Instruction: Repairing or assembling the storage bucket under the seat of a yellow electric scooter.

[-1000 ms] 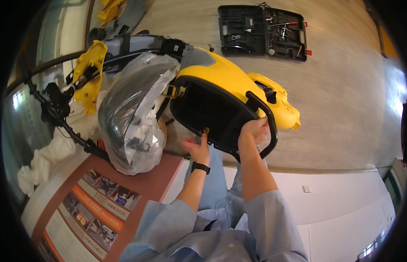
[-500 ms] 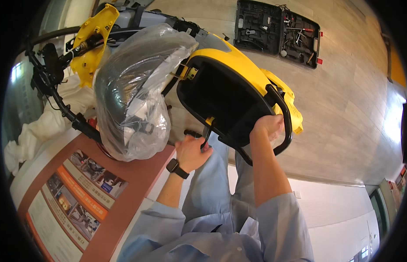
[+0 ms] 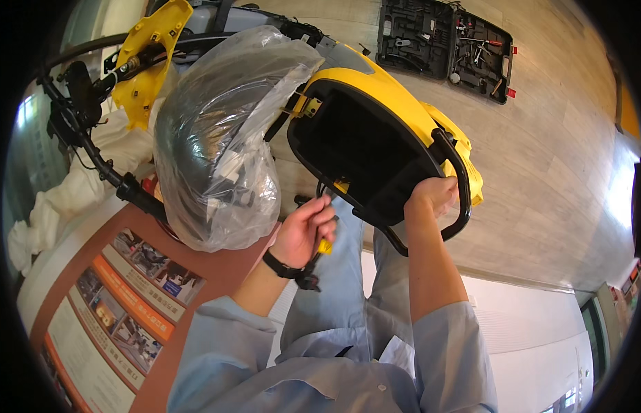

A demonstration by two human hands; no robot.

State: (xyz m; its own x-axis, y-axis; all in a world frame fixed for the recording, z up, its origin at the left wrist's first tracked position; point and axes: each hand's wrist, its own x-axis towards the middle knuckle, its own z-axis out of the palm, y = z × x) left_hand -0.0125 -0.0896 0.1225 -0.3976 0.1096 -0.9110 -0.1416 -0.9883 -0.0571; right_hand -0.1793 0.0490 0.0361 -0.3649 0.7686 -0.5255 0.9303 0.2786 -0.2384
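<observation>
A yellow scooter body [image 3: 410, 113] leans across the view, its black under-seat storage box [image 3: 355, 141] facing me. My right hand [image 3: 433, 197] is closed over the rear rim of that box, inside the curved black grab rail [image 3: 462, 186]; its fingertips are partly hidden. Just left of the box's near edge, my left hand [image 3: 307, 230] has its fingers curled round a black cable. A yellow connector [image 3: 325, 246] and a dark plug [image 3: 307, 281] hang below that hand. Another small yellow piece [image 3: 342, 186] sits at the box's near edge.
The seat [image 3: 217, 151], wrapped in clear plastic, stands tipped up left of the box. Beyond it are a loose-looking yellow panel [image 3: 147, 69] and black handlebars [image 3: 93, 155]. An open tool case [image 3: 450, 51] lies on the floor. A printed board [image 3: 128, 296] is at lower left.
My left hand has turned over and drawn back slightly from the box's edge, bringing the cable's yellow connector and plug into sight. The right hand keeps its hold; the scene shifts slightly right.
</observation>
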